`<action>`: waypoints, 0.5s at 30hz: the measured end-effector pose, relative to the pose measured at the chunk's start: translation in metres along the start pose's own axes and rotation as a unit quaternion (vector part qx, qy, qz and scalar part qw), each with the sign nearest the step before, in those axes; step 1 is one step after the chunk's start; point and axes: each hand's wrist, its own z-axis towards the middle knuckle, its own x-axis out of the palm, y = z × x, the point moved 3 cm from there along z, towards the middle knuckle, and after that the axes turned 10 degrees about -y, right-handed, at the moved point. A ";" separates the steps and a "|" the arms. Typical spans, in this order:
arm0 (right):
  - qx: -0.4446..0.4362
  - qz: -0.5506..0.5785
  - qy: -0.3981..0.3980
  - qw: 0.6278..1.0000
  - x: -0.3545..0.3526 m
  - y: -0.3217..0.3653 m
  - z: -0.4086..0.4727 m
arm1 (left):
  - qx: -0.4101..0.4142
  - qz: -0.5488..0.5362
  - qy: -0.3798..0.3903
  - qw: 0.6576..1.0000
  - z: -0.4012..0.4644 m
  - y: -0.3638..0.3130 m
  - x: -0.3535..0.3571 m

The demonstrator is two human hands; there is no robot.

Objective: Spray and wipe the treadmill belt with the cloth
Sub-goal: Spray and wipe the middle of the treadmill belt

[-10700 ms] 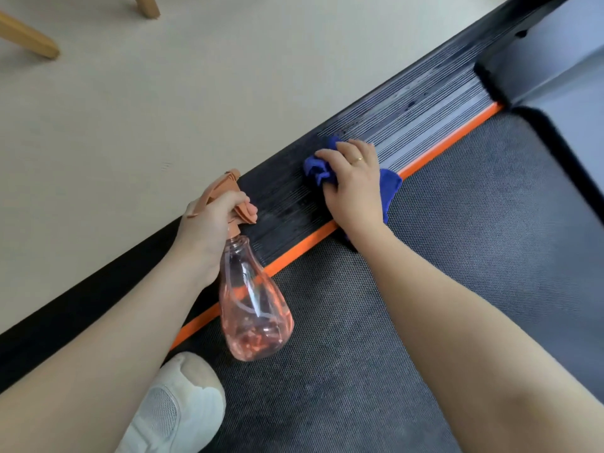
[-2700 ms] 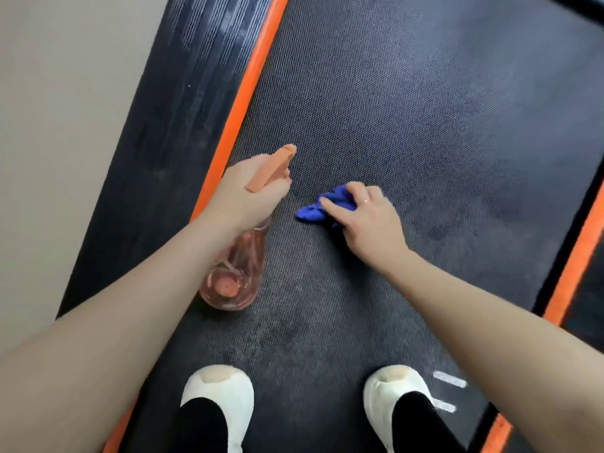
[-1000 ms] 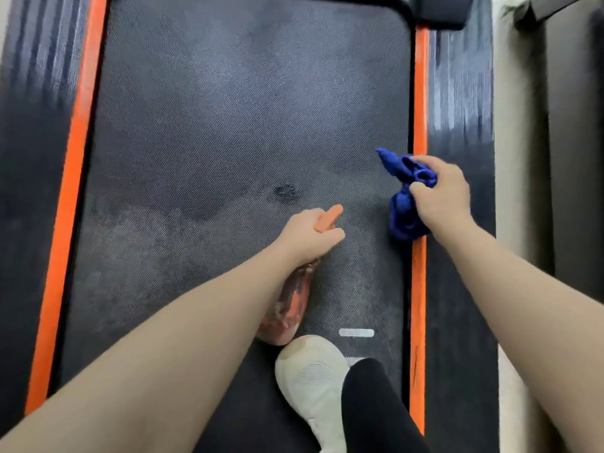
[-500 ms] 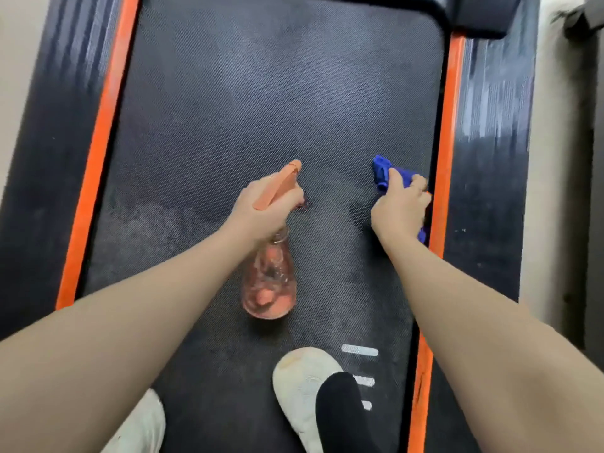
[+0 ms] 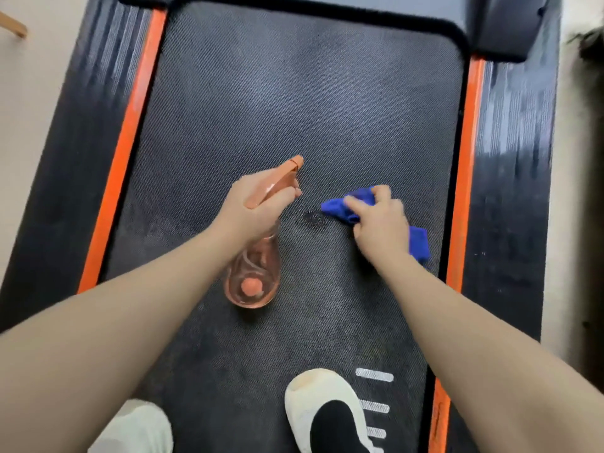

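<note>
The dark textured treadmill belt [image 5: 294,93] fills the middle of the view, with pale damp patches on it. My left hand [image 5: 258,207] grips the orange trigger head of a clear pink spray bottle [image 5: 255,276], nozzle pointing forward. My right hand [image 5: 380,223] holds a crumpled blue cloth [image 5: 340,207] down on the belt, right of centre. A small dark wet spot [image 5: 315,219] lies between the bottle and the cloth.
Orange strips [image 5: 124,152] and black ribbed side rails [image 5: 513,158] border the belt on both sides. The black motor cover [image 5: 503,24] is at the top right. My white shoes [image 5: 322,407] stand on the belt below my arms. Beige floor lies to the left.
My right hand has slid the blue cloth leftward from the belt's right edge toward the middle. The left hand with the bottle has stayed roughly in place.
</note>
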 end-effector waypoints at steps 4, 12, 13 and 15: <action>-0.239 0.018 0.056 0.969 0.010 0.023 -0.019 | -0.010 0.011 -0.036 0.999 -0.004 -0.001 0.000; 0.039 -0.052 -0.020 0.998 0.000 0.005 0.020 | 0.098 0.102 0.011 0.990 -0.013 0.005 -0.025; -0.012 -0.047 -0.012 0.999 0.004 0.020 0.012 | 0.094 0.101 0.004 0.990 -0.011 0.006 -0.029; -0.136 0.001 0.011 0.991 0.015 0.041 -0.010 | 0.080 0.094 -0.019 0.992 -0.007 0.009 -0.034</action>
